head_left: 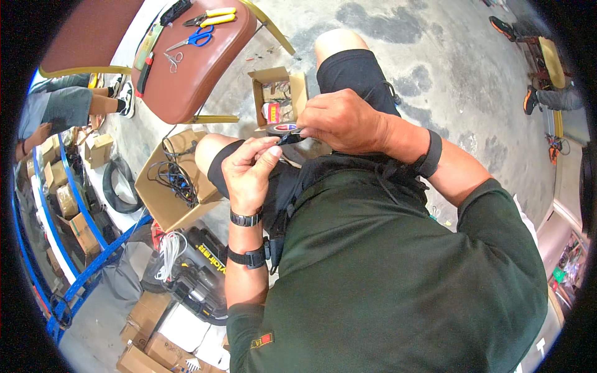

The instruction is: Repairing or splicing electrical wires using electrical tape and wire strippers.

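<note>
My left hand is closed, thumb and fingers pinching a small black piece that may be tape or wire. Just right of it my right hand is closed, its fingertips on the same piece, beside a black roll with a coloured centre label, which looks like tape. Both hands are over my lap; exactly what each fingertip holds is partly hidden.
A brown chair bears yellow-handled pliers, scissors and other tools. Cardboard boxes hold cables and small items. Blue racking and a black machine are at left. Other people's legs show at left and right.
</note>
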### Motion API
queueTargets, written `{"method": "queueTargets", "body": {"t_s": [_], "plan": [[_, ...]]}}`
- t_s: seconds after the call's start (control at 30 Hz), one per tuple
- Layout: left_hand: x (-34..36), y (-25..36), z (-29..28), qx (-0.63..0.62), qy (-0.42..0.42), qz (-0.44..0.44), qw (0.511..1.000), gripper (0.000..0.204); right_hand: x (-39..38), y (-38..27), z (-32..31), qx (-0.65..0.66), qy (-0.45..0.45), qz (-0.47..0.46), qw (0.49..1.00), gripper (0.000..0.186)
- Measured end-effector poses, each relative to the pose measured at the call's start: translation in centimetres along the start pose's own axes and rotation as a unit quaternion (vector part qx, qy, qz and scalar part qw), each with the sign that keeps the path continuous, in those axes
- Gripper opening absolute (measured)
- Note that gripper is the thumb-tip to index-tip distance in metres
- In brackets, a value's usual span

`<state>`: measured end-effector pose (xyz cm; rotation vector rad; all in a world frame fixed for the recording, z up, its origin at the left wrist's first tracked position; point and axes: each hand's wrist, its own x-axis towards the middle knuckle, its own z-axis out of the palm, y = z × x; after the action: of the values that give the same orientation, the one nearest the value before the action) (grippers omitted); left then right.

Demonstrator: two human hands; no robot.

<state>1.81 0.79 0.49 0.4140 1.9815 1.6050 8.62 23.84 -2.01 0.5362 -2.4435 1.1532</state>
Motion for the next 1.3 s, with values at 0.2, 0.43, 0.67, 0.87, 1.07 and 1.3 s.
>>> {"method": "queueTargets", "body": {"t_s": [0.2,0.43,0.67,0.87,1.07,1.3], "plan": [[-0.2,0.1,0.0,0.012,-0.008,0.061,0.998,0.020,0.7,0.5,-0.9,0.049,-0.087,0.004,0.995,0.013],[-0.4,1.0,0.1,0.137,-0.021,0.219,0.966,0.019,3.0,1.0,-2.6,0.269,-0.259,0.152,0.915,0.021],[-1.3,1.5,0.8,0.300,0.008,0.362,0.883,0.020,2.8,1.6,-2.3,0.365,-0.332,0.226,0.840,0.024],[-1.7,1.3,1.2,0.399,-0.002,0.425,0.812,0.028,2.7,1.9,-2.5,0.382,-0.364,0.200,0.825,0.026],[-0.6,1.1,0.3,0.414,-0.018,0.430,0.802,0.030,3.8,2.9,-2.0,0.345,-0.400,0.208,0.823,0.024],[-1.1,0.4,-0.2,0.450,-0.022,0.349,0.822,0.010,3.4,2.6,-0.9,0.273,-0.297,0.069,0.912,0.019]]}}
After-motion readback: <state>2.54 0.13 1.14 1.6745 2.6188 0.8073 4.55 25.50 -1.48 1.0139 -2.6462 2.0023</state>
